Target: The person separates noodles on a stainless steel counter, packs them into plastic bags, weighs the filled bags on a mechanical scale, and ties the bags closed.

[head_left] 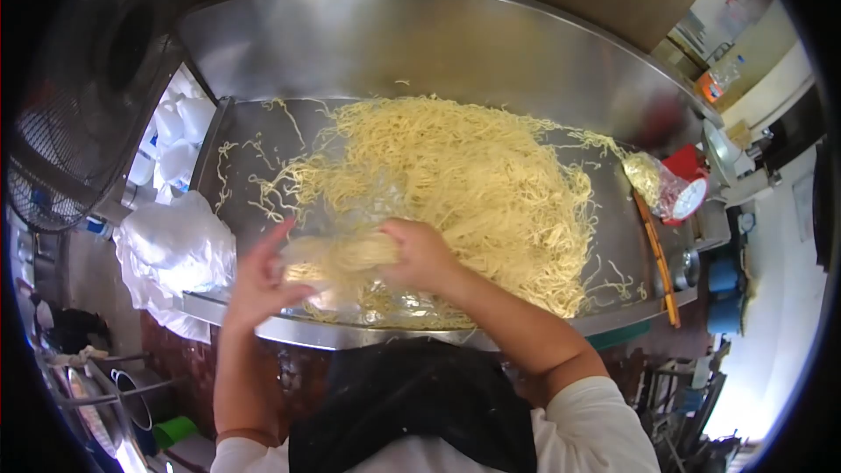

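Note:
A large heap of yellow noodles (491,184) covers much of the steel worktop (604,276). Near the front edge, my right hand (425,254) grips one end of a bundle of noodles (350,254), blurred by motion. On the other side of that bundle is my left hand (261,276), its thumb and forefinger spread apart around the end. Something pale, perhaps clear plastic, shows by the left fingers, too smeared to make out. Shiny clear plastic (420,305) lies under and in front of the bundle, among loose strands.
A steel back panel (420,44) rises behind the worktop. White plastic bags (180,250) hang at its left corner, near a fan (74,114). On the right are a clear bag of noodles (644,177), a red-and-white container (688,197) and a wooden stick (657,258).

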Available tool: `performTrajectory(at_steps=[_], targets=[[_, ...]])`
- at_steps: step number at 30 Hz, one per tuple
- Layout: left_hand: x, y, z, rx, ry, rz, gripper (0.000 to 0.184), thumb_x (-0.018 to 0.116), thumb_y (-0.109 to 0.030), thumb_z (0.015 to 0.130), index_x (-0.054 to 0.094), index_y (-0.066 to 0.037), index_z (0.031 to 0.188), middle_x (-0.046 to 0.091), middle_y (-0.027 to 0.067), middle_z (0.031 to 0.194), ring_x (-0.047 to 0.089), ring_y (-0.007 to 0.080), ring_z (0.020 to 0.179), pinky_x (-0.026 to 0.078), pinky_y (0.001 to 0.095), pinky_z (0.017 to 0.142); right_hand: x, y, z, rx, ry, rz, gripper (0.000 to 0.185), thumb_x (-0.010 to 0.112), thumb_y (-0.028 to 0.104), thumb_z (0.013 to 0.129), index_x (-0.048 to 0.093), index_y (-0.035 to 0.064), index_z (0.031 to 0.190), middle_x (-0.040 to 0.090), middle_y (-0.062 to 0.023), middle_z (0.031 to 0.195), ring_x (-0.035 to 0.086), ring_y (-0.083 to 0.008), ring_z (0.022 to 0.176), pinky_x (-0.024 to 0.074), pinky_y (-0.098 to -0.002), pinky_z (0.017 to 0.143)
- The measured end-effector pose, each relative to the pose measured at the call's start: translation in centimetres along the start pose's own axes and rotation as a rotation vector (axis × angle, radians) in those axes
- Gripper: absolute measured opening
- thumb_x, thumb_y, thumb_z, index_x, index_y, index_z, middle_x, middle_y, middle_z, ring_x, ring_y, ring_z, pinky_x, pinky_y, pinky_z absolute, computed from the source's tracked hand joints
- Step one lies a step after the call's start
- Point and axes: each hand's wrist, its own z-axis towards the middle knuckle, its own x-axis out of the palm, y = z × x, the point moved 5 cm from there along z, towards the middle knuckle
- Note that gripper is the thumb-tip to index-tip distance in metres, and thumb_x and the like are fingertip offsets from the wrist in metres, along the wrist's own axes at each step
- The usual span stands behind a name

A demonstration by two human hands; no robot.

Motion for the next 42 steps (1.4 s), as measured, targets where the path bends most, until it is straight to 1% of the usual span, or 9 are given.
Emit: performTrajectory(at_steps=[2,7,14,18,22,25,33,36,42], targets=[[5.7,1.6,2.6,0.216,0.222,-0.144,0.082,0.081,-0.007,0.068,0.039,-0.002,0.138,0.060,0.0031,0.110,0.059,0.0130,0.096,0.050,0.0271,0.084,1.0,4.4,1.8,-0.149,-0.024,0.343,0.041,0.079,0.023,0.062,0.061,0.0016,0.091,0.063,-0.0134,0.084,0.062,-0.0269,0.075,0.0487,-0.0346,0.067],[11.8,3.7,4.8,0.054,-0.103,-0.366,0.083,0.082,-0.004,0.065,0.040,-0.002,0.137,0.055,0.0069,0.122,0.054,0.0192,0.113,0.047,0.0329,0.096,0.1,7.7,3.6,-0.379,-0.124,0.223,0.042,0.080,0.024,0.060,0.056,-0.0003,0.085,0.057,-0.0132,0.081,0.059,-0.0231,0.077,0.0454,-0.0374,0.068],[7.5,-3.0,4.7,-0.091,-0.046,-0.775,0.073,0.069,0.006,0.065,0.043,0.000,0.133,0.057,0.0131,0.121,0.058,0.0263,0.110,0.050,0.0354,0.093,-3.4,-1.4,0.1,0.114,0.244,0.689,0.065,0.083,0.036,0.061,0.059,0.0042,0.113,0.061,-0.0132,0.112,0.059,-0.0273,0.102,0.0440,-0.0353,0.095],[4.8,-5.3,5.0,0.024,-0.079,-0.950,0.070,0.064,0.006,0.064,0.044,0.002,0.131,0.059,0.0156,0.118,0.061,0.0283,0.105,0.052,0.0369,0.088,-2.5,-3.4,-6.1,0.240,0.232,-0.243,0.059,0.077,0.032,0.072,0.057,0.0071,0.122,0.065,-0.0118,0.111,0.060,-0.0237,0.105,0.0433,-0.0374,0.097],[2.3,-7.9,5.0,0.088,-0.046,-0.865,0.070,0.063,-0.007,0.064,0.045,0.001,0.130,0.058,0.0165,0.119,0.060,0.0316,0.106,0.052,0.0427,0.091,-3.9,-5.6,-6.9,0.306,0.094,-0.346,0.034,0.068,0.020,0.080,0.063,0.0057,0.111,0.068,-0.0106,0.098,0.064,-0.0219,0.095,0.0472,-0.0362,0.089],[0.3,-9.4,5.4,0.203,0.008,-0.802,0.069,0.064,-0.008,0.063,0.047,0.002,0.129,0.059,0.0173,0.118,0.061,0.0323,0.104,0.053,0.0431,0.089,-8.5,0.9,-5.5,0.017,-0.298,0.193,0.021,0.062,0.015,0.080,0.066,0.0057,0.098,0.067,-0.0119,0.083,0.065,-0.0279,0.075,0.0505,-0.0359,0.069],[7.8,-10.2,9.3,0.355,0.588,0.380,0.073,0.081,-0.009,0.067,0.047,-0.001,0.131,0.061,0.0118,0.121,0.060,0.0206,0.108,0.050,0.0361,0.090,-10.6,8.9,-0.3,-0.270,-0.423,-0.080,0.034,0.064,0.018,0.085,0.061,0.0041,0.116,0.061,-0.0152,0.119,0.059,-0.0282,0.109,0.0477,-0.0378,0.089],[9.7,-2.6,10.5,0.044,0.300,0.877,0.052,0.069,-0.010,0.076,0.053,-0.001,0.125,0.067,0.0150,0.101,0.065,0.0239,0.091,0.051,0.0351,0.080,-4.2,-2.1,1.2,0.182,0.134,-0.205,0.032,0.065,0.026,0.083,0.063,0.0070,0.108,0.065,-0.0192,0.108,0.062,-0.0352,0.100,0.0483,-0.0400,0.085],[4.6,7.6,8.1,-0.175,-0.241,0.368,0.039,0.057,-0.005,0.080,0.059,-0.004,0.119,0.068,0.0166,0.090,0.065,0.0229,0.085,0.049,0.0299,0.078,1.5,-8.9,-1.4,0.340,-0.116,0.049,0.025,0.060,0.022,0.083,0.060,0.0050,0.101,0.065,-0.0183,0.095,0.063,-0.0317,0.094,0.0504,-0.0404,0.076]])
